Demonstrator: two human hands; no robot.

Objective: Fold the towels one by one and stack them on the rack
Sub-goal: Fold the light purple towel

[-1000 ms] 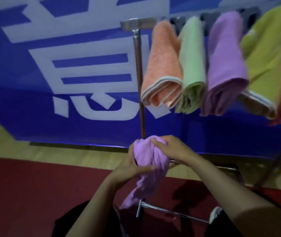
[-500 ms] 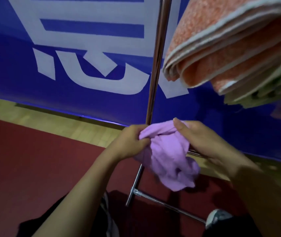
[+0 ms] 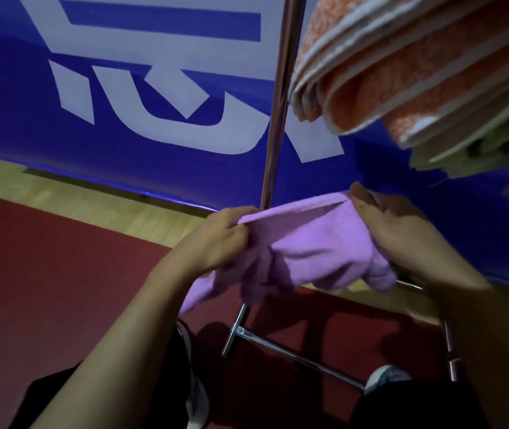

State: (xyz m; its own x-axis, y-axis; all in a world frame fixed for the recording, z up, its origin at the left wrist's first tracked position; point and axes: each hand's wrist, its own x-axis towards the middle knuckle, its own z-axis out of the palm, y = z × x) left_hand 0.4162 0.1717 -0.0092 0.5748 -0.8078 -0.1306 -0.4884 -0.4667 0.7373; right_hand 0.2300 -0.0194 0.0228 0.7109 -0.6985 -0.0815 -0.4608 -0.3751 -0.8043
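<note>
Purple terry towel (image 3: 308, 255) is what I've got in hand: soft, light, floppy, zero stiffness, so I expect it to sag wherever it isn't supported, and the nap should give decent grip, no slip risk. It's in mid-air between my hands, in front of the rack's upright pole (image 3: 278, 103) and above the rack's foot bar (image 3: 293, 356), touching neither as far as I can tell. My left hand (image 3: 216, 239) has fingers curled round the left end of the top edge, cloth bunched in the fist, with a tail hanging down past the wrist. My right hand (image 3: 401, 233) holds the right end, thumb on top near the corner, fingers wrapped under and mostly hidden by cloth. Top edge is pulled fairly taut between them; the body below is rumpled, not flat yet. Best hold, I reckon, is the two top corners, pinched, then shake out and fold in half. Both forearms reach forward and slightly down, wrists angled inward toward each other. Folded orange towel (image 3: 417, 72) hangs on the rack up right, more folded ones behind it, blurred. My guess: this one goes beside them once folded.
</note>
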